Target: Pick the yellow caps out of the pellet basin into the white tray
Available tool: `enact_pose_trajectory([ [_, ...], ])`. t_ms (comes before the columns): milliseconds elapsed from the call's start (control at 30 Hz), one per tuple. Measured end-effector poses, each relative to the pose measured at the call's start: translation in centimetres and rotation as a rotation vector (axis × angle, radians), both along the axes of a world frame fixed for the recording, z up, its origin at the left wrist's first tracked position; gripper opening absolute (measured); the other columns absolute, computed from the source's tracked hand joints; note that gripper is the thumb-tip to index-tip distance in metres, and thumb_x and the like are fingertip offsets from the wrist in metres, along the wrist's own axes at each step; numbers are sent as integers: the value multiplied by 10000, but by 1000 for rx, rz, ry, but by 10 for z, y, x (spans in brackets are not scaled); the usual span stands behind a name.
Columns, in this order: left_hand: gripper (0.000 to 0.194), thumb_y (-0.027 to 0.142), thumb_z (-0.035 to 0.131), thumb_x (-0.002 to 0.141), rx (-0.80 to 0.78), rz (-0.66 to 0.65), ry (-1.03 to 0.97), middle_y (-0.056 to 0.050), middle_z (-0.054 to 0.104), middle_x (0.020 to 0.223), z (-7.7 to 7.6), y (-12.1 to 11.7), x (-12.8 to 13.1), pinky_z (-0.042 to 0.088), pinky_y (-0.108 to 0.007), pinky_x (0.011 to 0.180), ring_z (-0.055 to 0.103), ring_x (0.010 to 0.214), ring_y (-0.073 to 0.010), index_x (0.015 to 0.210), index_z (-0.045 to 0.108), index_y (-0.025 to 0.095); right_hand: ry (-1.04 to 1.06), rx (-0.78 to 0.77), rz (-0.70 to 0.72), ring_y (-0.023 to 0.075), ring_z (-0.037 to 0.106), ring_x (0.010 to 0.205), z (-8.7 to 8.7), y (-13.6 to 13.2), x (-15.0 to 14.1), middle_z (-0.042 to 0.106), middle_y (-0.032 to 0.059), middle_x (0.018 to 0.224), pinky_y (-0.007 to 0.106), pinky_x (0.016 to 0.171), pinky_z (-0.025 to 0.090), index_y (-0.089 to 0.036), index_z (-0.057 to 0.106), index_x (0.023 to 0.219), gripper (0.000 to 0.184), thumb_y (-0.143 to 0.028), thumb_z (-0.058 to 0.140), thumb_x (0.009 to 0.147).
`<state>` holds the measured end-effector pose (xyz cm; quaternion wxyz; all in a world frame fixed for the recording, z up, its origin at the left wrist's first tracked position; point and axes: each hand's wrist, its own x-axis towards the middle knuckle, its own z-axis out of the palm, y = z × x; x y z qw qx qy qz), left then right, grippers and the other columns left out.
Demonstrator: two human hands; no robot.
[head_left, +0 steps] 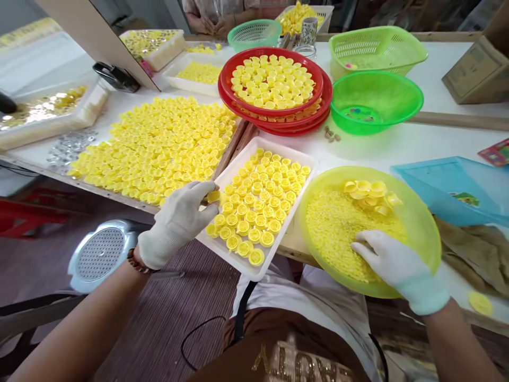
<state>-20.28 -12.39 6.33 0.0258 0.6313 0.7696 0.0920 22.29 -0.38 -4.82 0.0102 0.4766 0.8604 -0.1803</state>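
My left hand (pixel 181 220), in a white knit glove, pinches a small round yellow plastic cup (pixel 213 197) over the left edge of a white tray (pixel 262 265). Rows of similar yellow cups (pixel 260 220) with patterned insides sit in that tray. My right hand (pixel 392 260), also gloved, is down at the small yellow pieces (pixel 334 228) in a large yellow-green bowl (pixel 427 239). Its thumb and fingers are drawn together at the surface, and what lies between them is hidden. Several empty-looking yellow cups (pixel 369 195) rest on the pieces in the bowl.
A wide spread of yellow cups (pixel 159 148) covers the table to the left. Stacked red trays (pixel 274 124) stand behind, beside a green bowl (pixel 376 106) and a green basket (pixel 377 50). Across the table are a person's hands (pixel 217 25). A stool (pixel 101 254) stands lower left.
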Motion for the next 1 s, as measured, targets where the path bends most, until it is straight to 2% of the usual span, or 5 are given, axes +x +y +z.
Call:
enact_pose_trajectory([
  [200, 139, 258, 525, 886, -225, -8, 418, -110, 674, 948, -28, -10, -9, 412, -419, 772, 609, 889, -298, 895, 643, 185, -4, 45, 23, 263, 675, 911, -5, -2, 4, 709, 91, 1031, 378, 779, 496, -221, 651, 975, 274, -435, 482, 954],
  [367, 122, 257, 519, 883, -246, -86, 467, -97, 677, 881, -48, 2, -20, 372, -443, 815, 588, 851, -284, 856, 623, 199, -1, 48, 22, 276, 671, 946, -5, -1, 2, 708, 101, 1014, 397, 836, 494, -209, 656, 974, 261, -409, 490, 955],
  [567, 113, 254, 449, 900, -200, -187, 461, -6, 607, 766, -55, 6, -25, 376, -393, 791, 525, 770, -238, 858, 554, 243, 93, 10, 31, 234, 665, 891, 30, 6, -10, 714, 74, 941, 356, 828, 486, -217, 661, 991, 217, -319, 470, 983],
  [700, 143, 301, 411, 859, -124, -249, 370, 7, 593, 746, -63, 10, -37, 369, -386, 733, 514, 765, -264, 787, 528, 263, 97, 204, -153, 228, 637, 922, 53, 32, -15, 673, 116, 1042, 327, 791, 467, -189, 624, 1069, 227, -298, 430, 1021],
  [1000, 210, 286, 424, 896, 100, -328, 220, -52, 719, 918, -32, 28, -10, 501, -495, 703, 650, 740, -306, 870, 630, 260, 89, 377, -324, 174, 589, 700, 62, 108, -40, 585, 63, 712, 290, 631, 411, -211, 523, 706, 256, -229, 562, 958],
])
